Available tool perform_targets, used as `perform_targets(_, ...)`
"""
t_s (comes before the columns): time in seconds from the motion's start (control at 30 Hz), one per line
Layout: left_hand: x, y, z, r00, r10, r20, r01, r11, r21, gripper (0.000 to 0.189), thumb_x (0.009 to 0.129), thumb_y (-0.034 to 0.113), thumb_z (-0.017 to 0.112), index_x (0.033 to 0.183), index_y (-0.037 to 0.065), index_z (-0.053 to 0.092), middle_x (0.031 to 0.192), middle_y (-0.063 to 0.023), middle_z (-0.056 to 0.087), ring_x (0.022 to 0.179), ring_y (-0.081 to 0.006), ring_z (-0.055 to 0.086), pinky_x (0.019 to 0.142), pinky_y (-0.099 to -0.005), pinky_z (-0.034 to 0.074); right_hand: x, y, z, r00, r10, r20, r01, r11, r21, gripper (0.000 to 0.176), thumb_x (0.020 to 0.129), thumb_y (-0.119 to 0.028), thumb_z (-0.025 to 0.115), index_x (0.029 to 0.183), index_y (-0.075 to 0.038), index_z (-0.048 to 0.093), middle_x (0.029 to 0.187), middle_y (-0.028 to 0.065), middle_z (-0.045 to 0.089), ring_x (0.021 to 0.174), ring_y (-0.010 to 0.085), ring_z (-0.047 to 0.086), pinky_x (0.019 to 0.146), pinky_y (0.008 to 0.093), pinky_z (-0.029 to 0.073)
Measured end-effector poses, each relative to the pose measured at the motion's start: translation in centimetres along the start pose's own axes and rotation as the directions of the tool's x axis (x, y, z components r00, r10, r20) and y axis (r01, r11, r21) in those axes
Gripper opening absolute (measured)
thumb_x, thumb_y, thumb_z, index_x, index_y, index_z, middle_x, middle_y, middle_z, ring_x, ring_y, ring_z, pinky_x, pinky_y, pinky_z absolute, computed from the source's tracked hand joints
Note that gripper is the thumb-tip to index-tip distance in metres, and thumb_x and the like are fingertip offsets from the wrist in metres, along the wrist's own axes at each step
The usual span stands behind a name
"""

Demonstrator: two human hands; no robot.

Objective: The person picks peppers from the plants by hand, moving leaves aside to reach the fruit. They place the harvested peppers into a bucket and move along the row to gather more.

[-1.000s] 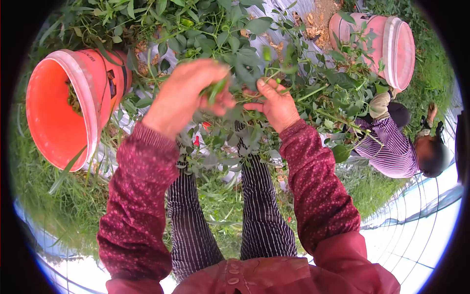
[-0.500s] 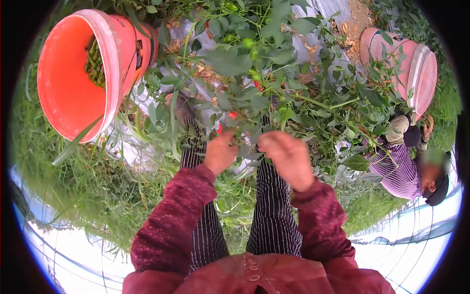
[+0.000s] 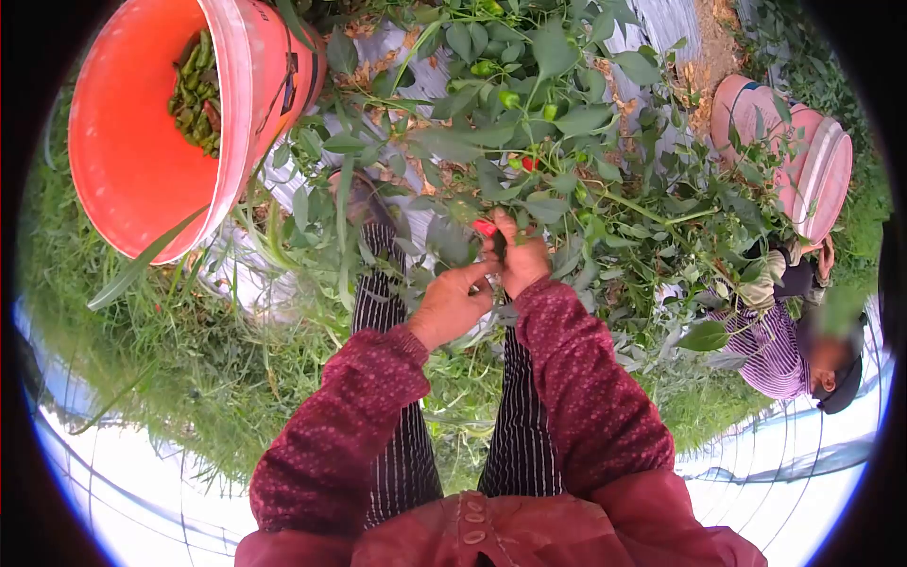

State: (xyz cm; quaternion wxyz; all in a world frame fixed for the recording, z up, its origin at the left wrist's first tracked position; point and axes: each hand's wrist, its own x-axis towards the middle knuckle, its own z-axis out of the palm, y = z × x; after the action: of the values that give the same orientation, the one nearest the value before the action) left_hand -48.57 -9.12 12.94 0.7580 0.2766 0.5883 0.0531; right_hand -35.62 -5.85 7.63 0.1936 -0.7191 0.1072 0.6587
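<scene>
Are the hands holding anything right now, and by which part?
The right hand is at a red pepper, but whether it grips it, and by which end, cannot be told. The left hand shows nothing clearly held.

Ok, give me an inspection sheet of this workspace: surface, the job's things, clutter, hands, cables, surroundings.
Surface: silvery sheeting on the ground, partly hidden by leafy plants.
Job's things: red pepper at the right hand; second red pepper among the leaves; green peppers inside the orange bucket.
Clutter: dry brown litter beside the sheeting.
Hands: right hand's grip on the pepper unclear; left hand close by, fingers bent, no load made out.
Cables: nothing seen.
Surroundings: pink bucket and another person, both at the picture's right.
</scene>
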Motion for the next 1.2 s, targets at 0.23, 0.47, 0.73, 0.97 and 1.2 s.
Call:
perform_targets(0.23, -1.0, 1.2, -6.1, 0.959, -0.278, -0.051, 0.219, 0.845, -0.488, 0.03, 0.078, -0.002, 0.051, 0.105, 0.0, 0.062, 0.081, -0.0001, 0.058, 0.068, -0.0089, 0.05, 0.066, -0.0222, 0.043, 1.4, -5.5, -2.9, 0.985, 0.083, 0.153, -0.054, 0.981, -0.187, 0.024, 0.082, -0.022, 0.07, 0.096, -0.011, 0.054, 0.074, 0.0014, 0.055, 0.051, 0.0141, 0.052, 0.037, 0.0231, 0.031)
perform_targets(0.47, 0.6, -3.8, -4.8, 0.99, -0.036, -0.134, 0.056, 0.988, 0.145, 0.028, 0.077, 0.006, 0.056, 0.104, 0.009, 0.066, 0.072, -0.0068, 0.06, 0.062, -0.0165, 0.056, 0.062, -0.0295, 0.047, 2.4, -6.6, -3.1, 0.962, 0.159, 0.22, -0.087, 0.949, -0.304, 0.021, 0.086, -0.024, 0.066, 0.097, -0.014, 0.052, 0.07, 0.0002, 0.05, 0.051, 0.0115, 0.048, 0.039, 0.0225, 0.029)
perform_targets(0.73, 1.6, -3.2, 0.1, 0.98, 0.147, 0.135, -0.193, 0.866, 0.462, 0.04, 0.074, 0.01, 0.062, 0.114, 0.013, 0.061, 0.102, -0.0176, 0.058, 0.09, -0.0342, 0.06, 0.081, -0.0406, 0.048, 3.1, -6.5, -3.4, 0.929, 0.22, 0.296, -0.121, 0.94, -0.319, 0.022, 0.086, -0.026, 0.066, 0.097, -0.013, 0.053, 0.072, 0.0006, 0.052, 0.053, 0.0112, 0.049, 0.04, 0.023, 0.03)
perform_targets(0.97, -2.9, -1.4, 2.8, 0.977, 0.078, 0.2, -0.175, 0.832, 0.526, 0.024, 0.075, 0.026, 0.067, 0.087, 0.004, 0.063, 0.078, -0.018, 0.06, 0.074, -0.0327, 0.062, 0.066, -0.0412, 0.05, 3.5, -4.3, -3.8, 0.95, 0.172, 0.26, -0.113, 0.967, -0.227, 0.028, 0.083, -0.03, 0.07, 0.102, -0.015, 0.054, 0.077, 0.0004, 0.06, 0.057, 0.0129, 0.055, 0.042, 0.0242, 0.035)
perform_targets(1.2, -7.8, 2.6, 2.9, 0.976, 0.152, -0.158, -0.104, 0.955, 0.279, 0.019, 0.078, 0.017, 0.063, 0.086, 0.0, 0.06, 0.074, -0.0178, 0.059, 0.066, -0.0333, 0.06, 0.06, -0.0368, 0.047, 2.3, -2.1, -2.2, 0.959, 0.119, 0.258, -0.095, 0.99, -0.103, 0.019, 0.084, -0.021, 0.067, 0.099, -0.012, 0.058, 0.072, 0.0003, 0.058, 0.053, 0.0126, 0.054, 0.037, 0.0252, 0.037)
